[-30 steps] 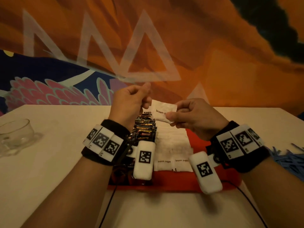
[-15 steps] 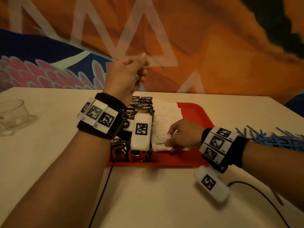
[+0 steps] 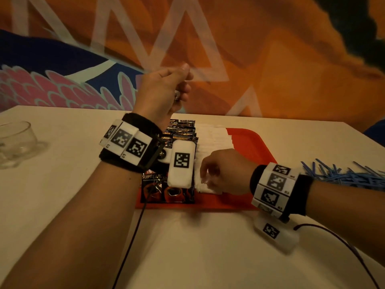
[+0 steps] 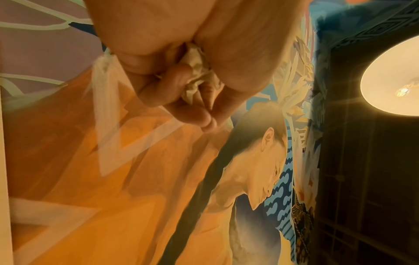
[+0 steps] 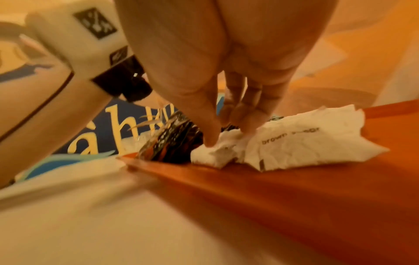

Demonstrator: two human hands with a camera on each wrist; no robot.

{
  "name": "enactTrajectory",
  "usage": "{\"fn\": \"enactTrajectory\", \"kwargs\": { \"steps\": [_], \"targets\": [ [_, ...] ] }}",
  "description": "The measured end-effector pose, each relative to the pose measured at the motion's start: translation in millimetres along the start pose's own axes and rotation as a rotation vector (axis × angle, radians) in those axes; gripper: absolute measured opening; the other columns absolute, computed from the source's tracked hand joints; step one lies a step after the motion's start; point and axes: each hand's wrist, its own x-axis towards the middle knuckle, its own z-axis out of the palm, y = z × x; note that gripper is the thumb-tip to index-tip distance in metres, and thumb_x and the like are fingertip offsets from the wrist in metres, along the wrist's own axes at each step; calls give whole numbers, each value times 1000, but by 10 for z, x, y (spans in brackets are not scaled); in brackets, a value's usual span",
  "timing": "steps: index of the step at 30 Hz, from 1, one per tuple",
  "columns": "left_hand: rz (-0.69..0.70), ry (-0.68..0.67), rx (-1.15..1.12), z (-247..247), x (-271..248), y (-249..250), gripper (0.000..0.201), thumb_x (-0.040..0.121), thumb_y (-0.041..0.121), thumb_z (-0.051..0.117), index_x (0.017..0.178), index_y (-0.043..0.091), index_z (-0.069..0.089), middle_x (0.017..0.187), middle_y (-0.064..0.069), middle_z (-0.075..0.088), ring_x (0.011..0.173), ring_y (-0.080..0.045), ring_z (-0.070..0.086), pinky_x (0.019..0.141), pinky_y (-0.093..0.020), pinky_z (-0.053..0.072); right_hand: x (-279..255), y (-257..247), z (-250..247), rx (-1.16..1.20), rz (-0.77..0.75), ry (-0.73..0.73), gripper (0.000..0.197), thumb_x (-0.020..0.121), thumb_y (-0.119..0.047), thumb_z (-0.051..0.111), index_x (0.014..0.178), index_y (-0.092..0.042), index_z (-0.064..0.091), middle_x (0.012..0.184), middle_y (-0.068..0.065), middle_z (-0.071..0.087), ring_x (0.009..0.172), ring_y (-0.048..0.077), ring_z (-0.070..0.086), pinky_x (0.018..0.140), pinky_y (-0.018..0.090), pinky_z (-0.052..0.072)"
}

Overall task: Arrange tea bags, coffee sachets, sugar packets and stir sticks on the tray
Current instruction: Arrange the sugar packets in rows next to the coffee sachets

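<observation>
The red tray (image 3: 250, 140) lies on the pale surface (image 3: 62, 184). A row of dark coffee sachets (image 3: 183, 132) occupies the tray's left part, the nearest one printed "SUPREME". A row of white sugar packets (image 3: 212, 138) lies just right of the sachets, running from the far rim toward the near edge.

The right hand (image 3: 225, 174) is lowered onto the near end of the sugar row. Thumb and fingertips (image 5: 211, 139) pinch the crumpled corner of a white packet marked "brown sugar" (image 5: 306, 141), which rests on the tray floor beside the sachets.

The left hand (image 3: 164, 90) is raised above the far end of the tray, well clear of the contents. Its fingers are curled around a crumpled wad of pale paper (image 4: 197, 71) held in the palm, with thumb and forefinger tips touching.

A heap of blue stir sticks (image 3: 343, 176) lies on the surface right of the tray. A glass cup (image 3: 16, 140) stands at the left edge.
</observation>
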Motion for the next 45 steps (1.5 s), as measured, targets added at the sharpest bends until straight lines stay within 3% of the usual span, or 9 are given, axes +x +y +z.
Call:
{"fn": "enactTrajectory", "kwargs": {
  "steps": [8, 15, 21, 24, 29, 33, 36, 40, 45],
  "targets": [
    [-7, -25, 10, 5, 21, -45, 19, 98, 27, 60, 87, 13, 66, 62, 5, 59, 53, -7, 51, 42, -16, 31, 18, -7, 50, -25, -65, -88, 30, 88, -18, 70, 114, -33, 70, 110, -8, 61, 94, 7, 51, 75, 18, 43],
    [-164, -141, -27, 44, 16, -44, 46, 102, 50, 42, 96, 9, 61, 65, -1, 60, 53, -12, 53, 39, -19, 24, 7, 15, -325, 175, -70, 292, 12, 85, -30, 75, 91, -34, 65, 84, -20, 62, 81, -2, 61, 60, 5, 41],
    [-212, -190, 37, 86, -36, -73, 43, 106, 41, 36, 106, 3, 58, 72, -13, 63, 53, -21, 63, 38, -21, 41, 103, -67, -658, 463, -161, 674, 10, 83, -28, 76, 88, -22, 71, 80, -11, 70, 75, 2, 65, 67, 12, 50],
    [-227, -216, 60, 125, -49, -100, 44, 106, 40, 34, 107, 4, 59, 81, -14, 65, 62, -23, 67, 48, -26, 53, 171, -90, -688, 472, -162, 609, 20, 79, -40, 78, 89, -24, 73, 83, -11, 70, 80, 1, 64, 76, 21, 53],
    [-220, -232, 67, 149, -60, -102, 47, 105, 46, 33, 111, 6, 56, 89, -15, 68, 69, -24, 64, 51, -29, 53, 290, -136, -609, 456, -158, 623, 13, 73, -31, 83, 74, -28, 70, 82, -16, 54, 74, -11, 49, 67, 3, 37],
    [-263, -261, 2, 111, -46, -101, 53, 99, 54, 37, 112, 5, 54, 77, -8, 70, 66, -21, 71, 58, -38, 60, 350, -93, -583, 675, -141, 594, 13, 75, -16, 82, 72, -19, 70, 83, -6, 62, 79, 3, 59, 74, 29, 57],
    [-269, -328, 61, 46, -6, -112, 64, 86, 59, 51, 118, 3, 57, 99, -15, 71, 85, -29, 72, 79, -46, 60, 374, -22, -601, 784, -150, 640, 10, 80, -10, 77, 78, -10, 68, 82, 9, 71, 71, 11, 63, 63, 20, 52],
    [-148, -312, 179, 10, 45, -171, 50, 74, 32, 70, 115, 3, 65, 105, -11, 71, 93, -17, 69, 84, -31, 58, 410, 74, -627, 961, -119, 636, 11, 82, -11, 76, 85, -10, 66, 82, 19, 70, 71, 21, 62, 64, 34, 49],
    [-40, -223, 83, 44, 59, -221, 40, 71, 19, 71, 103, -5, 67, 92, -10, 74, 84, -17, 70, 74, -22, 58, 405, 84, -669, 1167, -129, 567, 5, 87, -5, 69, 91, -6, 66, 80, 12, 68, 66, 14, 63, 60, 26, 47]
  ]
}}
